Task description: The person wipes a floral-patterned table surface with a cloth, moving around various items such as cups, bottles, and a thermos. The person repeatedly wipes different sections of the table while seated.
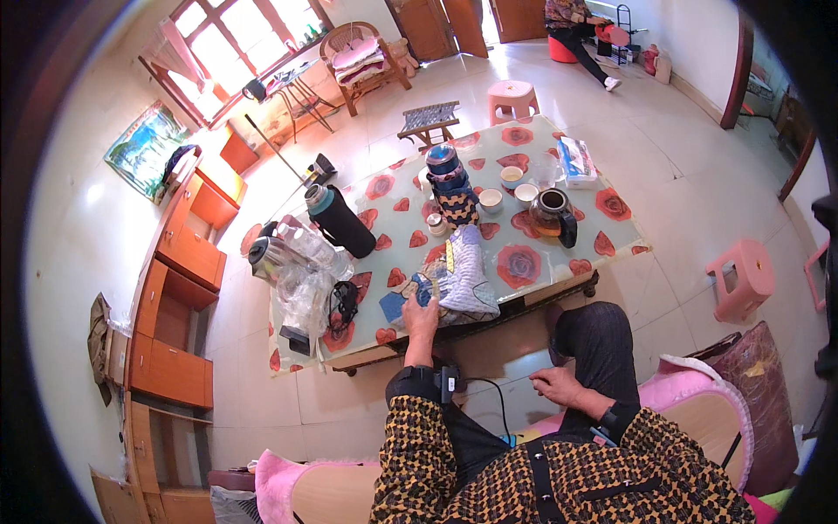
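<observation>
My left hand [420, 319] is at the table's near edge, its fingers closed on the blue patterned part of a folded patchwork cloth [466, 281]. The cloth has a pale lilac quilted part and a yellow strip. Over my right knee hangs my right hand [560, 385], its fingers curled with nothing visible in them. Just beyond the cloth stand a small lidded jar [437, 224] and a tall blue-lidded flask [452, 187] in a patterned sleeve. A black-sleeved bottle [342, 221] leans to the left.
Clear plastic bags [301, 295], a metal kettle [265, 257] and a black cable [342, 306] crowd the table's left end. Cups [491, 200], a glass teapot [552, 213] and a tissue pack [577, 164] stand farther right. A pink stool [743, 278] is at right; another person [576, 29] sits far back.
</observation>
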A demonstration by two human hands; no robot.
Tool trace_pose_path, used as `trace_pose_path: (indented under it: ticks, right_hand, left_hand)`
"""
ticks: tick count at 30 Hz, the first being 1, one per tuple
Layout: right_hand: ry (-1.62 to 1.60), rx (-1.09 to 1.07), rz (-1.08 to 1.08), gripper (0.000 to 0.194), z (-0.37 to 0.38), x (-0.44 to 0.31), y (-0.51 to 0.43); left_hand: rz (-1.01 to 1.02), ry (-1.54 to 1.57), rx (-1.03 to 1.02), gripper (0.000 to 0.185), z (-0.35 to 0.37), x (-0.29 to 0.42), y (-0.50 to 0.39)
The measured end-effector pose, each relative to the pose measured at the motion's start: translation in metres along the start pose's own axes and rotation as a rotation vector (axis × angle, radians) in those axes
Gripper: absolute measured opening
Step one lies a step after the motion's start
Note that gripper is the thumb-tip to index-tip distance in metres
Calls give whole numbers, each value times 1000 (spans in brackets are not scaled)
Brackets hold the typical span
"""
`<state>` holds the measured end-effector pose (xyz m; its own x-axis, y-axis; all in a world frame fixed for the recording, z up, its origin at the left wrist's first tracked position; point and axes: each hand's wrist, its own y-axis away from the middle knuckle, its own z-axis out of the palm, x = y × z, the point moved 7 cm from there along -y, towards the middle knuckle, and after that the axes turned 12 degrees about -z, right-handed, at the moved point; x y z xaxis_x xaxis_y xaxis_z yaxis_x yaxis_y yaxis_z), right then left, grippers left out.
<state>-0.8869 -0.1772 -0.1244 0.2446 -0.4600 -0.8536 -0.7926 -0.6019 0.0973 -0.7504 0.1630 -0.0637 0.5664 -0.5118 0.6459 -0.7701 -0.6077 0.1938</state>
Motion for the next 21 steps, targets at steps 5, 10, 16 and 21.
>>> trace_pose_path:
  ticks: [5, 10, 16, 21]
  right_hand:
    - [52, 178, -210, 44, -17, -36, -41]
    - [266, 339, -298, 64, -48, -86, -91]
    - [664, 373, -557, 73, -45, -144, -141]
    - [925, 187, -420, 67, -25, -123, -186]
  left_hand:
    - [43, -124, 238, 59, -24, 3, 20]
    - [78, -170, 142, 50, -38, 15, 27]
    - [364, -506, -34, 29, -12, 32, 61]
    - [478, -442, 342, 6, -13, 30, 88]
